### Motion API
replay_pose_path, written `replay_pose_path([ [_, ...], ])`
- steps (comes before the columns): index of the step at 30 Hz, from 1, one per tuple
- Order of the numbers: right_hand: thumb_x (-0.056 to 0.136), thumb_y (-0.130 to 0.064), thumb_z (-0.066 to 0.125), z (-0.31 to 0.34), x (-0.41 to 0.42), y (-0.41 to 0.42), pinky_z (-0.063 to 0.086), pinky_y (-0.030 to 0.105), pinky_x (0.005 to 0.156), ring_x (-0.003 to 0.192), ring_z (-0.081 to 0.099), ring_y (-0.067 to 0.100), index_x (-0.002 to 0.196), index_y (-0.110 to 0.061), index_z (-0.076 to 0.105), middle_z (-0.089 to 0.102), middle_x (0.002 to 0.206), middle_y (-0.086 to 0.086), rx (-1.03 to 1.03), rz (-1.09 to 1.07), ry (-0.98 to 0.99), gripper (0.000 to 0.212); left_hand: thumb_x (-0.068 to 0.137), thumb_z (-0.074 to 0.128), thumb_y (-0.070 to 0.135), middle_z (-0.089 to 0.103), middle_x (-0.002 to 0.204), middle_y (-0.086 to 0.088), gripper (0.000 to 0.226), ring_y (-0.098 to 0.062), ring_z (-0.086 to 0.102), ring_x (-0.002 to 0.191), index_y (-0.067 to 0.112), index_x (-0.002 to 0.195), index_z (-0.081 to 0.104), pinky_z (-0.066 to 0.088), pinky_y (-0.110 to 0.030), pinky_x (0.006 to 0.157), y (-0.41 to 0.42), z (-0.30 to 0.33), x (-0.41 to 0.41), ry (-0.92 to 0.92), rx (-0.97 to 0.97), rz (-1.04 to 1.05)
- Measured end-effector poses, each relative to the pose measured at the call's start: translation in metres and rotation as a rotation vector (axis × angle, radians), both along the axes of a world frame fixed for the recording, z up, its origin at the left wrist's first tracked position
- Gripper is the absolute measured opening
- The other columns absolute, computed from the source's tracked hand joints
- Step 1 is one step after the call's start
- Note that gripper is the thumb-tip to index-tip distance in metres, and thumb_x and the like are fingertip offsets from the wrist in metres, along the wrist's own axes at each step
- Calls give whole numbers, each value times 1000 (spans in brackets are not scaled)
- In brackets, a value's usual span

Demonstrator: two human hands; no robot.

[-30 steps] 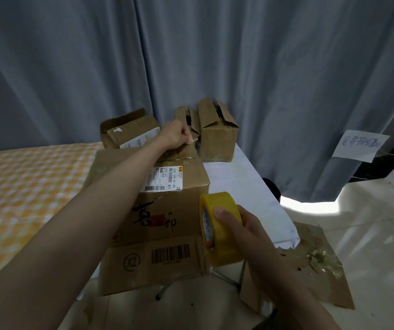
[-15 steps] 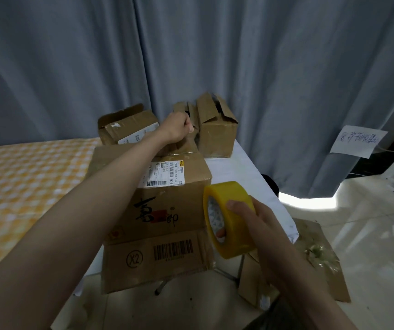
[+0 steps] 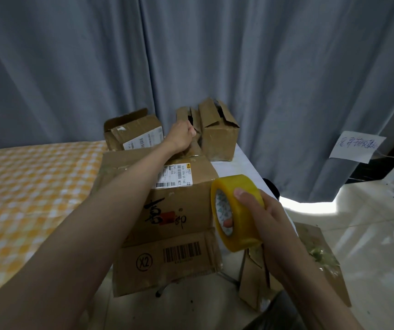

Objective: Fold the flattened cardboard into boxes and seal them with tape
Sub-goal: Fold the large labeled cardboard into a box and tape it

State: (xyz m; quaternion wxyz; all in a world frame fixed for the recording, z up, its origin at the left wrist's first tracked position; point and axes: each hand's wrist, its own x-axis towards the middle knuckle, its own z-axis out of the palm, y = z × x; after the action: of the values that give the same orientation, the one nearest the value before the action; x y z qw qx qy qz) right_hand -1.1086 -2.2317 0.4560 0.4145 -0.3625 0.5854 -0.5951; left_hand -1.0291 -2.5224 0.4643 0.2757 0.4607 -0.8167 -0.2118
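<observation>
One tape roll (image 3: 237, 211), yellow, near right: right hand (image 3: 266, 217) grips it, thumb on rim, a fingertip through the core. One big box (image 3: 167, 210) on the worktop (image 3: 239, 170), printed, labelled, front flap hanging down. Left hand (image 3: 180, 139) at its far edge, fingers curled, pinching something there; what, unclear. Behind: two smaller boxes (image 3: 217, 132), flaps up.

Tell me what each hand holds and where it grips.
Right hand grips the yellow tape roll: thumb on the outer face, a finger through the core. Left hand: fisted at the box's far edge; contents unclear.
</observation>
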Motion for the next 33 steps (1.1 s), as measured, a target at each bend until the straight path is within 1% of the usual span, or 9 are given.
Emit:
replay_pose_path([
  [9,94,-34,60,-4,-5,2,53,18,49,57,69,7,97,-20,63,73,65,-6,2,-14,18,15,102,43,6,55,103,-11,13,-18,49,93,5,97,55,35,-27,76,-3,-1,-8,-18,1,24],
  [14,92,-40,62,-17,-9,6,47,12,44,50,65,-2,95,-16,61,64,71,-2,97,-50,133,24,100,46,6,55,93,-14,15,-13,48,68,5,91,58,37,-26,60,-5,0,-15,-83,35,22],
  [17,95,-39,59,-26,-14,11,42,9,37,43,60,-6,83,-23,55,60,68,-9,162,-50,128,20,98,53,5,61,100,-14,17,-21,56,89,-5,98,66,41,-26,70,-10,0,-17,-123,75,28],
  [19,96,-36,59,-31,-15,12,41,8,36,42,59,-7,81,-23,53,58,64,-11,178,-42,135,21,94,60,4,66,106,-12,15,-21,60,100,-3,103,70,41,-28,78,-14,-2,-19,-114,104,56],
  [23,97,-31,58,-39,-17,9,39,7,36,41,58,-7,92,-11,57,59,68,-5,175,-5,163,21,83,76,8,69,104,-7,15,-22,63,104,3,97,74,45,-28,79,-14,-1,-22,-71,104,138],
  [25,97,-30,59,-45,-18,9,41,9,38,43,60,-4,96,-7,58,61,58,-7,161,6,139,23,77,84,15,62,107,2,29,-16,56,104,10,100,68,44,-29,86,-16,2,-16,-64,126,153],
  [27,95,-30,61,-51,-17,8,46,13,43,46,64,4,99,-2,58,66,56,-9,153,15,139,29,74,85,16,64,104,2,26,-17,58,102,14,96,70,48,-31,91,-21,3,-9,-28,227,157],
  [30,92,-34,65,-60,-18,4,56,28,55,57,71,21,101,-2,58,71,77,7,144,17,129,34,77,79,9,72,97,-7,13,-25,67,97,12,90,78,55,-35,85,-26,-4,-6,64,318,201],
  [33,92,-35,66,-69,-19,-2,58,39,62,72,71,38,99,-5,58,68,92,22,119,32,109,32,87,68,8,71,99,-7,11,-23,66,98,11,93,76,53,-33,85,-26,-8,-11,19,201,230],
])
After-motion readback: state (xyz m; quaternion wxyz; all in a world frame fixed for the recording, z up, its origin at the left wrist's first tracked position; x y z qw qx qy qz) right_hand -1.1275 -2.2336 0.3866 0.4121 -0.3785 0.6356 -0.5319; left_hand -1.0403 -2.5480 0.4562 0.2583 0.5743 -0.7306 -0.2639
